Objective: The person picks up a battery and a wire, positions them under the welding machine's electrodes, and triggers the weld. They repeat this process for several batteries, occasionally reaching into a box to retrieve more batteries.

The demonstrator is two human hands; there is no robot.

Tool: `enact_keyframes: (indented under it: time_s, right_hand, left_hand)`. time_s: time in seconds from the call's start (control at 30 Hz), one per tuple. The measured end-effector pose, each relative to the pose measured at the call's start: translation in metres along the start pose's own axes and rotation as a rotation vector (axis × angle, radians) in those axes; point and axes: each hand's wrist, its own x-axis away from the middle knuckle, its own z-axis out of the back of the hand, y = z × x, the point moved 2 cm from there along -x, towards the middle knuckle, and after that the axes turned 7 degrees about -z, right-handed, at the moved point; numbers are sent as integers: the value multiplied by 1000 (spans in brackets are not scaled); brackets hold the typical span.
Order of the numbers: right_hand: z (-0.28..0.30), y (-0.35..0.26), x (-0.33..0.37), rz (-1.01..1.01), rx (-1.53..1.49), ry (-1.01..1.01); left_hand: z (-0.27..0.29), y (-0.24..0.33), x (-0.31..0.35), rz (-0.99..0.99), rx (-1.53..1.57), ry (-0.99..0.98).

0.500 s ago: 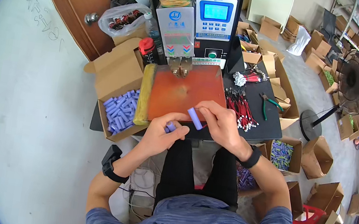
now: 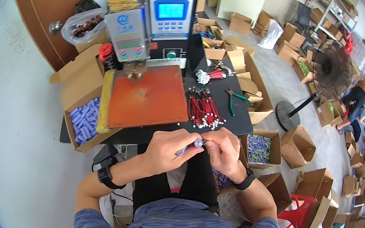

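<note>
Purple cylinders [image 2: 199, 143] in left grip [image 2: 169, 151], more in cardboard box [image 2: 80, 70]

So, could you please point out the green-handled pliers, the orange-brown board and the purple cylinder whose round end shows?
Green-handled pliers [image 2: 231, 95], head view: near the pivot.
Orange-brown board [image 2: 147, 97], head view: bare middle of its top.
Purple cylinder [image 2: 198, 143], head view: its round end.
</note>
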Motion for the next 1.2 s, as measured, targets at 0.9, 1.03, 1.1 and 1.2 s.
enact_keyframes:
  time_s: [0.9,1.03,1.1,1.2]
  right_hand:
    - [18,126,48,-534,455,-97]
    - [-29,143,11,-755,707,-359]
    - [-40,149,5,-787,725,-487]
    - [-53,171,12,-841,722,-604]
  left_hand:
    - [133,-113,47,898,420,219]
    - [143,-127,51,848,168,157]
    - [147,-132,55,769,-46,49]
    - [150,-131,59,670,-51,57]
